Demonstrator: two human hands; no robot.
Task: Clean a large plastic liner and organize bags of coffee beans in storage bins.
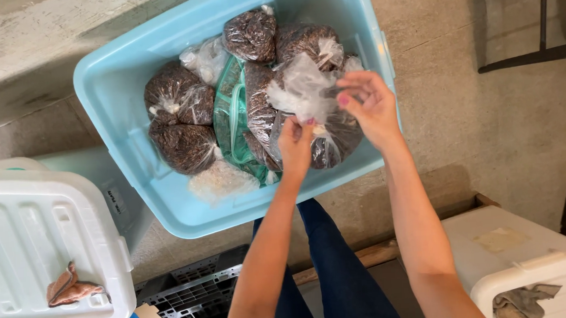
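While dark seed-filled bags lie packed in a light-blue tub (108,91) on the floor, the left hand (295,142) pinches a clear plastic bag (302,90) low down and the right hand (370,106) grips its right edge, its crumpled mouth pointing far-left above the tub's right side.

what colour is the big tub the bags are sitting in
Light blue: the plastic tub holding the bags of dark grain, best seen in the head view.

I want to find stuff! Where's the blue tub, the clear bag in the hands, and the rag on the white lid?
blue tub (108,91): head view, left inner wall.
clear bag (302,87): head view, crumpled middle.
rag (70,289): head view, its middle.
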